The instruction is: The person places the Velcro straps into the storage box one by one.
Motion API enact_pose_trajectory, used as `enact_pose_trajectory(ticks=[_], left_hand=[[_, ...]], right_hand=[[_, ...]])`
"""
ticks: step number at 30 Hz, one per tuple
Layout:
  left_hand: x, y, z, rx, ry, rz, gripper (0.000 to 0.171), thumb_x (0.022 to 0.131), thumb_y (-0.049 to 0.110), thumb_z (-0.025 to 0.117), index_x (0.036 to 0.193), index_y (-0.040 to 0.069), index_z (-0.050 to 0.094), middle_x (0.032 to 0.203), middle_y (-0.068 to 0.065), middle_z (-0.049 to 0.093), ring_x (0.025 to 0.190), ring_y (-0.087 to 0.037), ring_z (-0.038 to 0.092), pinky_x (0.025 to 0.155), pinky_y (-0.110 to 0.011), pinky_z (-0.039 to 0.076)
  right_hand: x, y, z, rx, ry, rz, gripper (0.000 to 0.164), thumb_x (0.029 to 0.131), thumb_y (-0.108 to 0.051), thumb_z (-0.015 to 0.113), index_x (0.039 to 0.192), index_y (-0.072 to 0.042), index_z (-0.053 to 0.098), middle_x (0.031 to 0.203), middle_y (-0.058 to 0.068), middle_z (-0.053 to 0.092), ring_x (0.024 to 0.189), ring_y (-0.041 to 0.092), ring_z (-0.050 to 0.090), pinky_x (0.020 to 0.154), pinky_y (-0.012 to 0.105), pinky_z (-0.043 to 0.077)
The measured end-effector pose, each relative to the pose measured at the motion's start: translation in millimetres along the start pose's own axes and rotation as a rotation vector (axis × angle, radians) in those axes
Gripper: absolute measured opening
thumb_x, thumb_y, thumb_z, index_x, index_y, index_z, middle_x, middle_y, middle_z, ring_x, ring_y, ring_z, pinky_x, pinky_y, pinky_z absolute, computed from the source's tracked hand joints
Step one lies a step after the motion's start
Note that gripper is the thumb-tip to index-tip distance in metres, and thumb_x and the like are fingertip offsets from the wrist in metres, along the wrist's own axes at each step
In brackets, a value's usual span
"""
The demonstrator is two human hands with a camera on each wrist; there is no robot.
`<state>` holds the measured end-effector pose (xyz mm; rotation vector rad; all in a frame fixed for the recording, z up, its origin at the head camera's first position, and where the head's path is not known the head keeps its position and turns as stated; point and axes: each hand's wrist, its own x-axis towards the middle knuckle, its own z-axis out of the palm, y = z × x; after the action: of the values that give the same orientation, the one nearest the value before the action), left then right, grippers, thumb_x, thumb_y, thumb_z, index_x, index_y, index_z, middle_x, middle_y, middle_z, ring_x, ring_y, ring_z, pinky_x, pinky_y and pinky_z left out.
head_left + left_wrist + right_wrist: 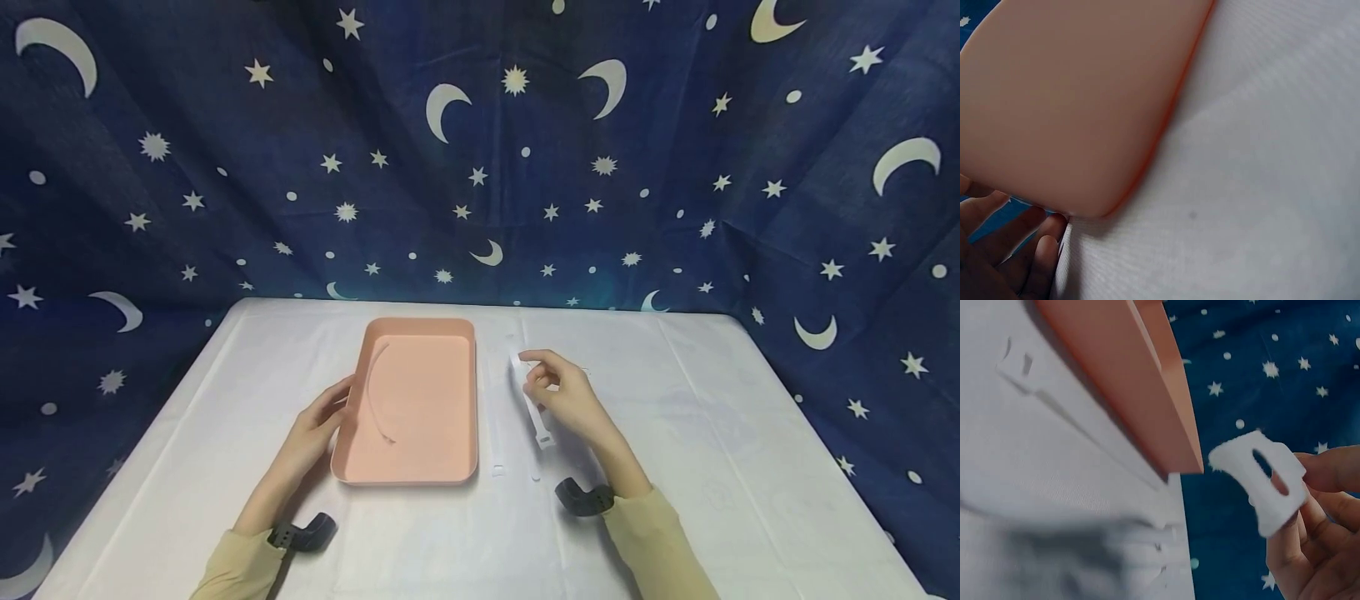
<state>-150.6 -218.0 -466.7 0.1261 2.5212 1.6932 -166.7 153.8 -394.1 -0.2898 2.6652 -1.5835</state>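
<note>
In my right hand (566, 396) I pinch a white flat strap (533, 417) between thumb and fingers, to the right of the tray. Its flared, slotted end (1241, 464) shows large in the right wrist view and points toward me in the head view. My left hand (306, 433) rests at the left wall of a shallow pink tray (405, 482), fingers against the outside. Those fingers (1022, 231) lie along the tray's side in the left wrist view. A thin, translucent curved strip (369, 392) lies inside the tray on its left.
Another white strap (494, 433) with a slotted end lies on the white cloth (750, 467) between tray and right hand. A rounded strip end (536, 477) shows beside it. Behind the table hangs a dark blue curtain (525, 200) with moons and stars.
</note>
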Motion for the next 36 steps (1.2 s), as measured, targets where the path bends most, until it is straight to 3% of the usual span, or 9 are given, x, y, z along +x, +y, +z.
enact_pose_trajectory(ticks=[13, 30, 36], left_hand=[[0.5, 0.8, -0.8, 0.008, -0.001, -0.001, 0.053, 0.101, 0.029, 0.048, 0.151, 0.017, 0.031, 0.156, -0.017, 0.031, 0.14, -0.042, 0.036, 0.114, -0.064, 0.027], [0.5, 0.6, -0.7, 0.019, -0.004, -0.004, 0.053, 0.102, 0.028, 0.047, 0.151, 0.017, 0.031, 0.156, -0.018, 0.031, 0.14, -0.042, 0.035, 0.113, -0.064, 0.028], [0.4, 1.0, -0.7, 0.023, -0.001, -0.009, 0.053, 0.102, 0.029, 0.047, 0.151, 0.018, 0.031, 0.156, -0.017, 0.031, 0.14, -0.042, 0.035, 0.113, -0.064, 0.028]], right_hand=[[13, -24, 36, 0.012, -0.066, -0.008, 0.044, 0.084, 0.004, 0.061, 0.126, -0.008, 0.059, 0.086, 0.01, 0.063, 0.064, 0.011, 0.055, 0.055, 0.023, 0.052], [30, -30, 68, 0.06, -0.121, 0.005, 0.046, 0.08, 0.008, 0.059, 0.124, -0.005, 0.06, 0.085, 0.012, 0.064, 0.061, 0.01, 0.055, 0.055, 0.02, 0.05], [36, -35, 78, 0.084, -0.174, 0.037, 0.045, 0.082, 0.007, 0.057, 0.125, -0.006, 0.058, 0.083, 0.011, 0.065, 0.049, 0.029, 0.058, 0.041, 0.023, 0.045]])
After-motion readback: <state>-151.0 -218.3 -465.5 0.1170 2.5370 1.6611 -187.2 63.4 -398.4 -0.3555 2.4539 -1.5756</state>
